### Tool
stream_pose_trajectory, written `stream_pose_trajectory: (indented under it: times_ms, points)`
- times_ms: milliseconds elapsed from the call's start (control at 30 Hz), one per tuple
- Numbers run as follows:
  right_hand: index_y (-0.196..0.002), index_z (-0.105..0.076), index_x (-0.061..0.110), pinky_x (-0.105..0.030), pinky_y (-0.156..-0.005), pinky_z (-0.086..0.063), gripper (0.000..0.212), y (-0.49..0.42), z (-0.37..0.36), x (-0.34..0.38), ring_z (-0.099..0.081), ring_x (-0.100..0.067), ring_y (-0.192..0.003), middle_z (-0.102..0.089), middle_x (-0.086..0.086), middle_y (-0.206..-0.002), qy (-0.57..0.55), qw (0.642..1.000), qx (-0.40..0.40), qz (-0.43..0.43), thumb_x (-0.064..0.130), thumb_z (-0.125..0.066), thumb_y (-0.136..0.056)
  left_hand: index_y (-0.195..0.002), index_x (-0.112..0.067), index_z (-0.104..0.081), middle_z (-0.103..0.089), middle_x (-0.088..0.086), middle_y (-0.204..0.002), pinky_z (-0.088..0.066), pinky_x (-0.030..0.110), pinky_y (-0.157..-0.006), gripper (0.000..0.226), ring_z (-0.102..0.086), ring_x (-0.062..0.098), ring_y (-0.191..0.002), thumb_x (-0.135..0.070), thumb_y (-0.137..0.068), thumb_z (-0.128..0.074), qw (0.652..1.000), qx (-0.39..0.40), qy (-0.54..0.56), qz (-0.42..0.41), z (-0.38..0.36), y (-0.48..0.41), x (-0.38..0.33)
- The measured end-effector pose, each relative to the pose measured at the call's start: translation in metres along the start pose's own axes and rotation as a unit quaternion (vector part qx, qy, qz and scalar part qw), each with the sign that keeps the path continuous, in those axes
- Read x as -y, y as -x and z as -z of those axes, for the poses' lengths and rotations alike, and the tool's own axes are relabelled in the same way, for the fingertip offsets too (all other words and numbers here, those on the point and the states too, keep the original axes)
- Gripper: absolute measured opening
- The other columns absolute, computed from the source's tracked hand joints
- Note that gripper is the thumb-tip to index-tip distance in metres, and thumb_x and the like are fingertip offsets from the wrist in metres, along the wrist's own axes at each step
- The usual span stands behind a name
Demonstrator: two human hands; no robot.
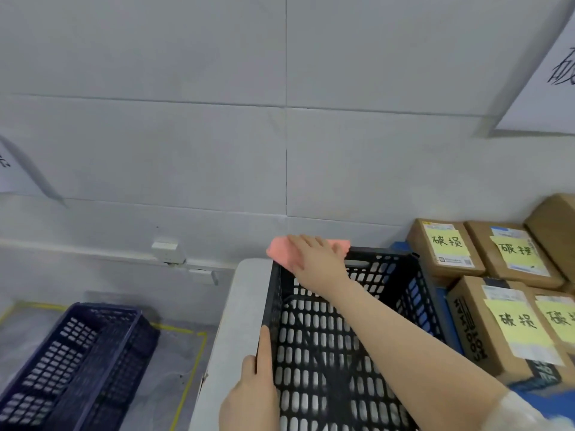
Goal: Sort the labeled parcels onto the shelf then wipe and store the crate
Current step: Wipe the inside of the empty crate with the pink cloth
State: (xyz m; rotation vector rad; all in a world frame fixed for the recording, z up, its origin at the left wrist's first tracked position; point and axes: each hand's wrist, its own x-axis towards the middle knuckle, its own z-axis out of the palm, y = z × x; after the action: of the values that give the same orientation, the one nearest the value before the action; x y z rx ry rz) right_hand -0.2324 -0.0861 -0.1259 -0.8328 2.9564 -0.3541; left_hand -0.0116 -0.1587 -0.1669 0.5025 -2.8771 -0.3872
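1. Head view: an empty black lattice crate (336, 337) sits on the white worktop (224, 321), at its left edge. It looks light and stiff; the rims and the far-wall handle slot seem the best holds.
2. The left hand (252, 387) clasps the crate's left rim, thumb outside. The right hand (314, 256) presses a soft pink cloth (280, 251) flat on the far rim.
3. Labeled parcels (497, 290) are stacked just right of the crate.

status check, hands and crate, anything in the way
Right hand pressing pink cloth on far rim of black perforated plastic crate. Left hand gripping its left wall. Crate empty; labelled cardboard parcels close by its right side.
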Motion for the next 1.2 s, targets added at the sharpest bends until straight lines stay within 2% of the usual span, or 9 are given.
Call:
stream_pose_trajectory:
  times_ms: [167, 267, 367, 533, 600, 733, 933, 1100, 1200]
  points:
    - [-0.144, -0.025, 0.026, -0.052, -0.097, -0.034, 0.068, -0.015, 0.007, -0.003, -0.043, -0.028, -0.125, -0.044, 0.001, -0.137, 0.135, 0.990, 0.039, 0.011, 0.010, -0.056, -0.086, -0.134, -0.017, -0.041, -0.050, 0.008, -0.057, -0.041, 0.026, -0.035, 0.082, -0.038, 0.020, -0.029, -0.004, -0.054, -0.041, 1.000, 0.007, -0.003, 0.005, -0.001, -0.001, 0.000]
    - [-0.135, -0.037, 0.014, -0.041, -0.075, -0.043, 0.053, -0.017, 0.015, -0.003, -0.057, -0.030, -0.107, -0.056, -0.006, -0.120, 0.183, 0.982, 0.035, 0.020, 0.003, -0.053, -0.086, -0.144, -0.024, -0.032, -0.053, -0.002, -0.057, -0.035, 0.018, -0.028, 0.116, -0.034, 0.008, -0.028, -0.027, -0.034, -0.068, 0.998, 0.057, -0.004, 0.010, 0.000, -0.008, 0.001]
    - [-0.127, -0.044, 0.013, -0.042, -0.078, -0.048, 0.039, -0.009, 0.030, -0.014, -0.061, -0.030, -0.105, -0.059, -0.007, -0.117, 0.203, 0.976, 0.071, 0.016, 0.005, -0.049, -0.090, -0.133, -0.018, -0.042, -0.050, 0.002, -0.056, -0.029, 0.022, -0.027, 0.119, -0.028, 0.014, -0.026, -0.010, -0.022, -0.082, 0.999, 0.029, 0.021, 0.020, 0.002, -0.005, -0.002]
    - [-0.110, -0.053, 0.016, -0.035, -0.081, -0.035, 0.029, 0.018, 0.092, -0.035, -0.052, -0.031, -0.120, -0.054, -0.015, -0.134, 0.065, 0.967, 0.240, -0.058, 0.027, -0.026, -0.103, -0.143, -0.025, -0.026, -0.046, 0.009, -0.057, -0.026, 0.021, -0.033, 0.128, -0.012, 0.012, -0.035, 0.007, -0.029, -0.074, 0.998, 0.006, 0.040, 0.039, -0.002, -0.003, 0.000]
    - [-0.116, -0.056, 0.017, -0.037, -0.086, -0.038, 0.031, 0.039, 0.105, -0.066, -0.056, -0.031, -0.110, -0.059, -0.006, -0.124, 0.098, 0.972, 0.188, -0.105, 0.027, -0.031, -0.101, -0.147, -0.026, -0.022, -0.047, 0.009, -0.057, -0.029, 0.021, -0.032, 0.121, -0.011, 0.011, -0.035, 0.001, -0.039, -0.072, 0.998, 0.016, 0.055, 0.030, -0.002, -0.004, 0.001]
    - [-0.094, -0.064, 0.015, -0.044, -0.083, -0.052, 0.025, 0.048, 0.098, -0.118, -0.063, -0.027, -0.076, -0.062, -0.003, -0.079, 0.134, 0.952, 0.146, -0.232, 0.011, -0.057, -0.071, -0.153, -0.025, -0.006, -0.047, 0.011, -0.056, -0.033, 0.023, -0.033, 0.090, -0.012, 0.011, -0.037, -0.008, -0.066, -0.026, 0.998, -0.008, 0.061, 0.001, 0.001, -0.002, 0.001]
    - [-0.098, -0.067, 0.024, -0.037, -0.080, -0.046, 0.020, 0.030, 0.029, -0.114, -0.064, -0.025, -0.085, -0.068, -0.001, -0.090, 0.116, 0.975, -0.072, -0.177, 0.029, -0.049, -0.091, -0.152, -0.029, -0.008, -0.053, 0.013, -0.059, -0.039, 0.028, -0.031, 0.090, -0.027, 0.018, -0.027, -0.008, -0.066, -0.025, 0.999, -0.017, 0.042, -0.003, 0.009, -0.004, -0.002]
    - [-0.104, -0.062, 0.024, -0.033, -0.080, -0.041, 0.027, 0.004, 0.011, -0.063, -0.061, -0.024, -0.093, -0.068, -0.002, -0.098, 0.035, 0.992, -0.073, -0.099, 0.009, -0.051, -0.084, -0.151, -0.026, -0.014, -0.053, 0.010, -0.060, -0.040, 0.027, -0.032, 0.093, -0.040, 0.021, -0.028, -0.006, -0.063, -0.034, 1.000, -0.001, 0.020, -0.006, 0.009, -0.007, -0.003]
    - [-0.118, -0.059, 0.020, -0.034, -0.091, -0.040, 0.038, -0.011, 0.001, -0.030, -0.058, -0.023, -0.103, -0.065, 0.000, -0.109, 0.041, 0.998, -0.041, -0.010, 0.004, -0.053, -0.084, -0.146, -0.020, -0.022, -0.056, 0.002, -0.059, -0.036, 0.022, -0.026, 0.108, -0.040, 0.011, -0.027, -0.028, -0.044, -0.058, 0.995, 0.094, 0.001, 0.011, 0.006, -0.011, 0.000]
